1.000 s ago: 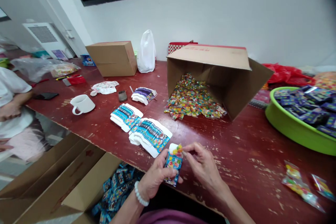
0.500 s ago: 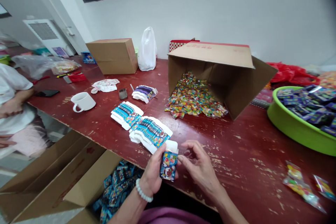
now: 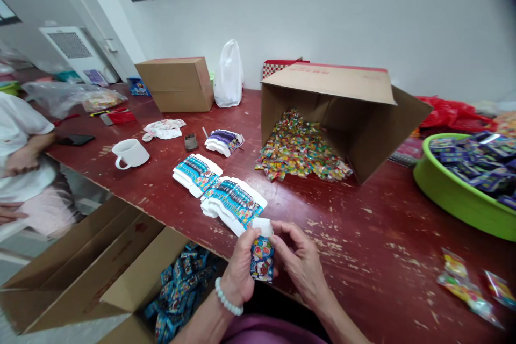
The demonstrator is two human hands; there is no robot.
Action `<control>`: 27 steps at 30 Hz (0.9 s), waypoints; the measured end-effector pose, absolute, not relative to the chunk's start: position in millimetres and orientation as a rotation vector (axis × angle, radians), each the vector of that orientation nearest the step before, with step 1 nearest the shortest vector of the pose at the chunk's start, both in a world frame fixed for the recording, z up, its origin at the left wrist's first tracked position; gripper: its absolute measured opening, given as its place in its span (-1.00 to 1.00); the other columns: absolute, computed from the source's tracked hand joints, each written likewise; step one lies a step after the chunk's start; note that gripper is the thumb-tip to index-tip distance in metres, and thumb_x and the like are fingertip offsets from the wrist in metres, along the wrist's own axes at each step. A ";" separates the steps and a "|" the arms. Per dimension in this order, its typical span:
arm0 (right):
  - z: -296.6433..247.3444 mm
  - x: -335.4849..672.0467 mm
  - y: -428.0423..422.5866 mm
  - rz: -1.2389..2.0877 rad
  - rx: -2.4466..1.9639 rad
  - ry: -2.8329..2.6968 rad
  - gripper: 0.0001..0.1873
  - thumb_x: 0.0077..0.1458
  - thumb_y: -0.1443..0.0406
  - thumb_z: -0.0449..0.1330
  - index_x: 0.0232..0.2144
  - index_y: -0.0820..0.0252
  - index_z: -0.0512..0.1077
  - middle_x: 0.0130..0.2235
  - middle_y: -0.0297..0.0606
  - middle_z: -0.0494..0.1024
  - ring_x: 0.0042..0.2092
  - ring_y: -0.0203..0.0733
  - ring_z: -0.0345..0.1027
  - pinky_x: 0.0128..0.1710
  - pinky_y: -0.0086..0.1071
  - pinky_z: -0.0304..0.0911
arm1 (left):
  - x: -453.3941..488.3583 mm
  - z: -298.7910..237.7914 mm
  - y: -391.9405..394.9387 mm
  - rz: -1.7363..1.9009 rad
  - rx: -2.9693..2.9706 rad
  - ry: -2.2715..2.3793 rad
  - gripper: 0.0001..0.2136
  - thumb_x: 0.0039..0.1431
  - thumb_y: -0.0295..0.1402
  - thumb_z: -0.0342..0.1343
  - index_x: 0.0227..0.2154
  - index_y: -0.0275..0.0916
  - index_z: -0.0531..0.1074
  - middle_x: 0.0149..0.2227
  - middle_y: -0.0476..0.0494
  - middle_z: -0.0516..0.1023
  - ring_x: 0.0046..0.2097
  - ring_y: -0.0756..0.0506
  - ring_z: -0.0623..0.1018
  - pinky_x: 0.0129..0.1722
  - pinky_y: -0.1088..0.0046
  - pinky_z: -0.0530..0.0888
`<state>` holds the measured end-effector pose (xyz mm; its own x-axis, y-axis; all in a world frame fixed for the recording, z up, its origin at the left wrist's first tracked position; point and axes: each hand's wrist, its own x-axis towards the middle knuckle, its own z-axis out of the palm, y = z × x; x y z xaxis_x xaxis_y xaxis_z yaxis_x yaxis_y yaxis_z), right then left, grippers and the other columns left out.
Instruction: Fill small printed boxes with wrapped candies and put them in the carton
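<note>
Head view: left hand (image 3: 241, 266) grips a small blue box (image 3: 262, 264) by its sides, upright over the table's (image 3: 355, 231) front edge, white top flap (image 3: 263, 226) standing up. Right hand (image 3: 299, 258) is half curled, thumb and fingertips at the box's upper right edge; can't tell if they pinch. Step looks like working the flap. Best: light left grip so walls don't bow, right fingertips on the crease, corners kept square. Stack of flat blue cartons (image 3: 236, 200) sits just beyond, near the front edge; don't knock it. Candy pile (image 3: 298, 153) spills from a tipped cardboard box (image 3: 374, 140) toward the table's back edge.
</note>
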<state>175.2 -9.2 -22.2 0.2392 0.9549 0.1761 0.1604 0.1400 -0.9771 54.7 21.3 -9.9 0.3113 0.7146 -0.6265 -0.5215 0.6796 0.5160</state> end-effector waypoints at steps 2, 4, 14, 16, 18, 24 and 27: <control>-24.5 173.7 -11.9 0.817 -1.293 -1.156 -0.80 0.14 0.23 0.23 -0.17 0.11 0.51 -0.24 -0.24 0.55 -0.27 -0.16 0.44 -0.30 -0.36 0.37 | 55.1 -8.6 20.7 0.851 0.197 0.919 -0.78 0.10 -0.28 0.18 -0.23 -0.27 0.39 -0.53 0.00 0.52 -0.60 0.00 0.49 -0.59 0.52 0.45; -22.8 175.5 -12.5 0.788 -1.272 -1.215 -0.86 0.15 0.24 0.22 -0.23 0.11 0.53 -0.24 -0.23 0.54 -0.27 -0.17 0.44 -0.30 -0.36 0.36 | 55.3 -7.9 19.0 0.877 0.189 0.918 -0.79 0.07 -0.29 0.20 -0.26 -0.26 0.38 -0.54 0.03 0.50 -0.59 0.02 0.48 -0.57 0.53 0.45; -19.5 183.9 -8.1 0.980 -1.222 -1.077 -0.86 0.09 0.21 0.28 -0.29 0.12 0.46 -0.36 -0.30 0.51 -0.34 -0.20 0.42 -0.36 -0.40 0.32 | 52.1 4.1 17.5 0.717 0.414 0.803 -0.61 0.19 -0.04 0.04 -0.16 -0.29 0.47 -0.47 -0.09 0.55 -0.61 -0.04 0.49 -0.66 0.47 0.42; -18.7 185.6 -9.6 0.939 -1.233 -1.193 -0.86 0.13 0.23 0.24 -0.23 0.10 0.49 -0.33 -0.29 0.53 -0.31 -0.20 0.43 -0.31 -0.38 0.31 | 50.8 3.9 19.5 0.696 0.409 0.778 -0.56 0.19 0.00 0.00 -0.08 -0.24 0.44 -0.42 -0.09 0.57 -0.60 -0.06 0.51 -0.68 0.46 0.42; -13.6 190.0 -11.4 0.905 -1.232 -1.425 -0.89 0.17 0.25 0.20 -0.30 0.10 0.53 -0.31 -0.27 0.54 -0.27 -0.19 0.43 -0.25 -0.36 0.30 | 49.9 0.4 20.3 0.663 0.420 0.787 -0.59 0.19 -0.04 0.02 -0.06 -0.22 0.43 -0.43 -0.06 0.54 -0.61 -0.05 0.50 -0.69 0.47 0.41; -2.9 196.9 -12.8 0.992 -1.379 -1.435 -0.84 0.14 0.22 0.22 -0.41 0.16 0.51 -0.36 -0.26 0.54 -0.32 -0.18 0.41 -0.33 -0.38 0.30 | 51.2 -8.2 15.0 0.711 0.603 0.861 -0.67 0.20 -0.14 0.04 -0.11 -0.23 0.46 -0.40 -0.05 0.54 -0.57 0.00 0.49 -0.66 0.54 0.41; -7.3 192.6 -9.2 1.152 -1.370 -1.285 -0.84 0.07 0.21 0.27 -0.44 0.20 0.48 -0.32 -0.24 0.57 -0.42 -0.25 0.38 -0.45 -0.43 0.29 | 52.7 -5.2 13.1 0.693 0.606 0.868 -0.54 0.21 0.00 -0.02 -0.02 -0.25 0.43 -0.33 -0.13 0.58 -0.54 -0.02 0.51 -0.65 0.54 0.41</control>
